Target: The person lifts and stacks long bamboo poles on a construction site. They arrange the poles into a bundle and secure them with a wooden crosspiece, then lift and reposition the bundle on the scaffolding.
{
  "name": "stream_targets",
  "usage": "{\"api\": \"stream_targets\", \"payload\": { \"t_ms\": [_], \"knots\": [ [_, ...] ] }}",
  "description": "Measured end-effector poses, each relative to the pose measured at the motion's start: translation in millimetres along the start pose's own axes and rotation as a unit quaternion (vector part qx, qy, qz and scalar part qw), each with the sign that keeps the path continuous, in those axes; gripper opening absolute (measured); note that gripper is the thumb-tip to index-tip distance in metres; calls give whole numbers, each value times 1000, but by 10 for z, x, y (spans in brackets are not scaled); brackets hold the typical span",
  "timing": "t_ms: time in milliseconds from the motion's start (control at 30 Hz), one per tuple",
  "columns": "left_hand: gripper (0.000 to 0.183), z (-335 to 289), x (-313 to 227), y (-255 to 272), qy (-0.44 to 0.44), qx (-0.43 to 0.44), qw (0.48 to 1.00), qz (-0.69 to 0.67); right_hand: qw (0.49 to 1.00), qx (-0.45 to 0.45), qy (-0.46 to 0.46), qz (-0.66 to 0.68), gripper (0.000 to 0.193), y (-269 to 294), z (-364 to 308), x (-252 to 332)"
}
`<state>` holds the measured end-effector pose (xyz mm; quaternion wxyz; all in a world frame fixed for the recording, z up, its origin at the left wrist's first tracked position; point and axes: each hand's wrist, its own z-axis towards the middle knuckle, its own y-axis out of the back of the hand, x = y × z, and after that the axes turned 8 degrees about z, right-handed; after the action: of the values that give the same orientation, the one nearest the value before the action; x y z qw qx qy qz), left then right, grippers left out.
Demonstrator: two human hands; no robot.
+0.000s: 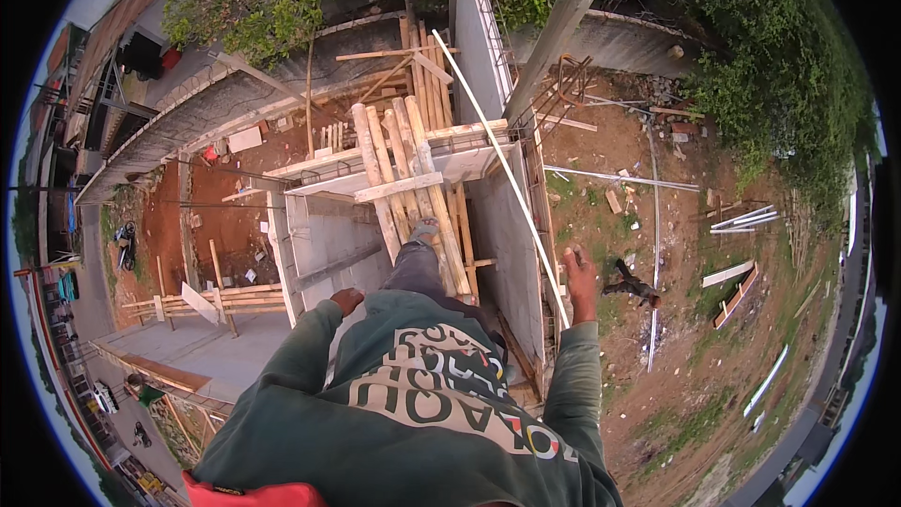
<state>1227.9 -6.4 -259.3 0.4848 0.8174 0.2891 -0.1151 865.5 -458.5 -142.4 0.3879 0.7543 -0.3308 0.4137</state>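
The long, thin white pipe (507, 169) is gripped by closed right hand (579, 272) fingers; left hand (346, 300) fingers are curled, empty, above rough wooden planks (404, 169).

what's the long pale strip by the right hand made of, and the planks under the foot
The long pale strip by the right hand looks like thin sawn timber or a plastic batten: straight, pale, matt; hard to tell. The planks look like raw unpainted wood: tan, rough, uneven.

Wooden poles (404, 169) lie across the concrete wall (511, 235). Left of the wall sits a slab (202, 343). Right of it, scattered planks (737, 272) lie on bare ground (676, 347).
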Motion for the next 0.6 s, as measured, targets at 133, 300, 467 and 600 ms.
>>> {"api": "stream_targets", "payload": {
  "t_ms": [133,300,467,600],
  "knots": [
    [20,192,400,-201,85,-23,994,-63,997,64,-1,-39,38,-482,309,95],
    [21,417,874,-414,166,-50,981,-87,982,145,-42,-115,44,-1034,428,-614],
    [27,393,974,-61,121,17,992,-26,960,171,-193,-105,48,-1275,114,-1027],
    [34,481,992,355,137,46,989,-35,970,137,-176,-96,48,-1262,-59,-940]
  ]
}}
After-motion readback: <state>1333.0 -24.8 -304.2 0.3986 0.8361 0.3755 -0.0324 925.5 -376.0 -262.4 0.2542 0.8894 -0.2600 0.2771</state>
